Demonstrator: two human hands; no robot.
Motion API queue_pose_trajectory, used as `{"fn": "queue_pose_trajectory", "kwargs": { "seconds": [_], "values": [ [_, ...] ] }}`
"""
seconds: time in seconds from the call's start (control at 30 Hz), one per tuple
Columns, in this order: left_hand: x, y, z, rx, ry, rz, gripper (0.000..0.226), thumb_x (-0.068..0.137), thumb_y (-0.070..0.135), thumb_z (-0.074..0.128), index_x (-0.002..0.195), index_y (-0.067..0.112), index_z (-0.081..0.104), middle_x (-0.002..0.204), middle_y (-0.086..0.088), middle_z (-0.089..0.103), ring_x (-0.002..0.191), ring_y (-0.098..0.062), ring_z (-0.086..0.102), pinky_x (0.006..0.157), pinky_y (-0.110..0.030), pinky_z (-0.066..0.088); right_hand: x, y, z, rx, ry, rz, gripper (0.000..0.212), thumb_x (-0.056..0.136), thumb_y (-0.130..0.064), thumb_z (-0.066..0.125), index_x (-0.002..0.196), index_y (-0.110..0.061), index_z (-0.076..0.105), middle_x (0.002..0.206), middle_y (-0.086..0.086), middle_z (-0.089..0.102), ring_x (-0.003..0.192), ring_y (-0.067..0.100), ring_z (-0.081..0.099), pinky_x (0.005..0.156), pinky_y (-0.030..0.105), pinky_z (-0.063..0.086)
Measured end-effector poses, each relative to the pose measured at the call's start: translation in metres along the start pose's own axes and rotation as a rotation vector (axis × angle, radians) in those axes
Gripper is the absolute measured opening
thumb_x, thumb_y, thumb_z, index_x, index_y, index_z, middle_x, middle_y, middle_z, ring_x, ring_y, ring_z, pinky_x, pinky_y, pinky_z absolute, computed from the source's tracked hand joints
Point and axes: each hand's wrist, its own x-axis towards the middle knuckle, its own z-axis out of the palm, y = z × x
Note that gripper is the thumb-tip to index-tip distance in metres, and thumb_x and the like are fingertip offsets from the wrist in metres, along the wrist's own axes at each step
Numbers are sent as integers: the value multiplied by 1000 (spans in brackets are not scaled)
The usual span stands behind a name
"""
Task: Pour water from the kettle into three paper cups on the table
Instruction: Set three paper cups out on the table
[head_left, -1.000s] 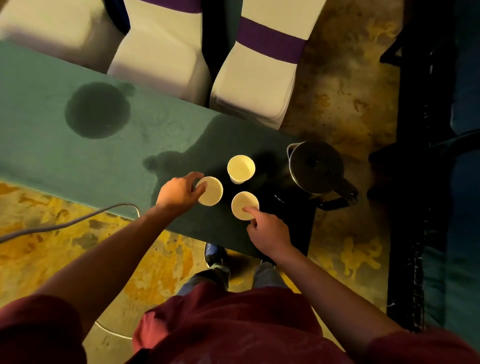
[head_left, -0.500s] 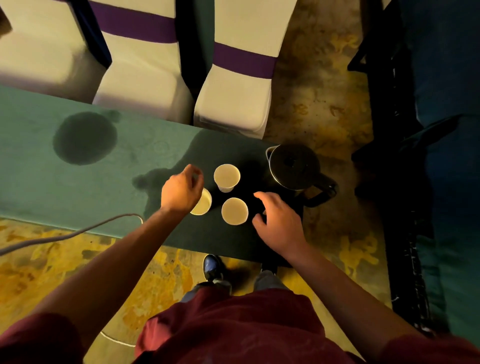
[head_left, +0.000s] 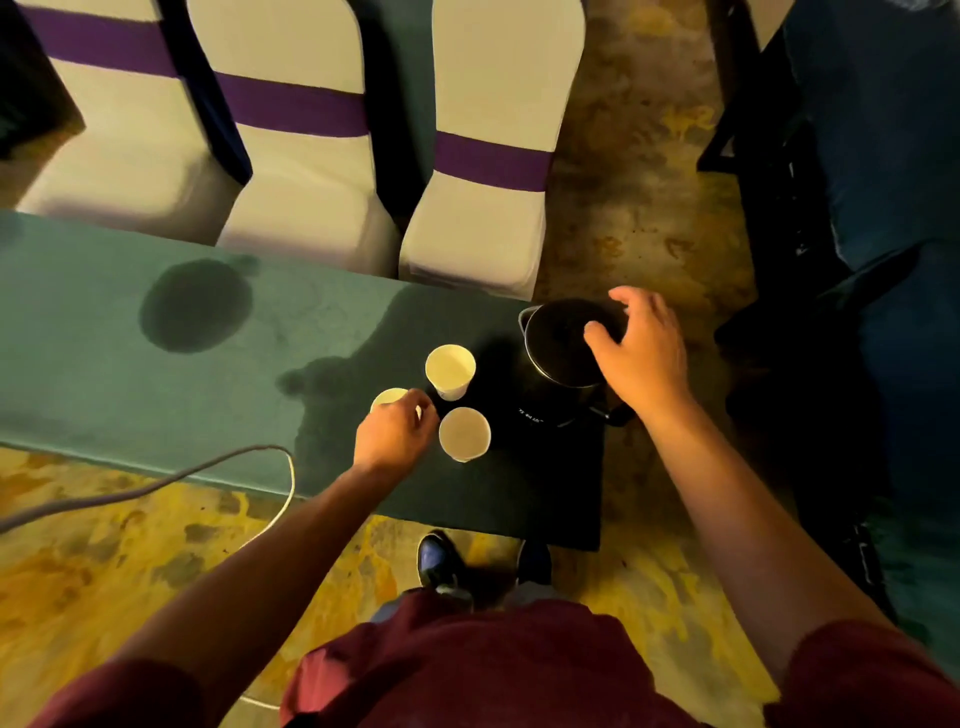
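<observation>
Right hand (head_left: 641, 353) has moved over kettle (head_left: 558, 348), fingers spread; left hand (head_left: 395, 434) touches cup (head_left: 387, 397).

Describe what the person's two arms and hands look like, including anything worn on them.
Both forearms are bare. The left hand and right hand wear no gloves, rings or watch that can be seen. Short dark red sleeves cover the upper arms, matching the shirt.

3 covered chairs (head_left: 311, 171), perhaps carpeted floor (head_left: 639, 218)
</observation>
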Motion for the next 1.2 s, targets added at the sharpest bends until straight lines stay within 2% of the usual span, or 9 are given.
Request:
{"fn": "queue_pose_trajectory", "kwargs": {
  "seconds": [0.17, 0.4, 0.53, 0.63, 0.73, 0.8, 1.0, 1.1, 1.2],
  "values": [
    [-13, 7, 12, 49, -37, -95, 29, 98, 38, 52, 93, 15, 68, 77, -5, 62, 70, -28, 59, 61, -30, 39, 6, 9, 6, 10, -176, 27, 55, 95, -42, 61, 143, -18, 49, 147, 6, 50, 134, 27, 49, 106, 43, 43],
    [-27, 19, 35, 5, -46, -197, 33, 99, 37, 51, 85, 13, 68, 76, -5, 66, 67, -25, 62, 57, -29, 45, 0, 45, 8, 75, -277, 81, 61, 99, -45, 56, 151, -19, 39, 152, 6, 49, 137, 27, 50, 102, 39, 45],
    [-31, 24, 45, -43, -17, -256, 37, 98, 40, 49, 78, 14, 66, 71, -4, 67, 63, -22, 65, 58, -35, 55, -1, 69, 7, 80, -361, 116, 65, 94, -67, 47, 138, -19, 53, 128, 5, 66, 119, 27, 64, 94, 39, 51],
    [-34, 27, 48, -79, 15, -264, 33, 98, 41, 50, 76, 19, 62, 68, -3, 68, 61, -20, 67, 61, -39, 59, 1, 83, 11, 143, -374, 112, 66, 85, -78, 46, 113, -21, 62, 102, 0, 73, 93, 20, 73, 83, 43, 60],
    [-38, 28, 48, -97, 34, -303, 30, 95, 40, 51, 74, 21, 59, 67, -2, 67, 60, -21, 68, 61, -39, 60, 5, 90, 12, 274, -396, 118, 50, 90, -67, 57, 90, -18, 67, 83, 0, 75, 75, 11, 72, 68, 29, 55],
    [-41, 27, 49, -108, 23, -350, 32, 95, 40, 50, 69, 22, 59, 64, -3, 68, 59, -22, 68, 63, -39, 60, 7, 96, 12, 380, -433, 147, 50, 91, -62, 60, 85, -13, 71, 76, 3, 76, 70, 8, 71, 68, 26, 51],
    [-42, 23, 53, -213, -20, -442, 31, 97, 38, 49, 81, 18, 65, 66, -6, 71, 56, -20, 70, 65, -40, 62, 1, 110, 19, 707, -495, 315, 38, 91, -47, 70, 96, -11, 77, 83, -1, 79, 78, 6, 75, 80, 26, 53],
    [-38, 24, 55, -257, -30, -442, 27, 98, 33, 50, 83, 15, 64, 72, -10, 71, 58, -22, 69, 66, -41, 61, 4, 108, 17, 723, -527, 310, 39, 90, -49, 70, 83, -10, 74, 66, -1, 71, 66, 14, 68, 82, 35, 53],
    [-35, 25, 56, -288, -34, -429, 24, 99, 30, 50, 82, 17, 62, 72, -10, 72, 55, -18, 68, 64, -38, 62, 1, 104, 16, 742, -509, 285, 40, 93, -45, 68, 68, -13, 65, 54, -7, 57, 57, 14, 52, 73, 37, 44]
  ]
}}
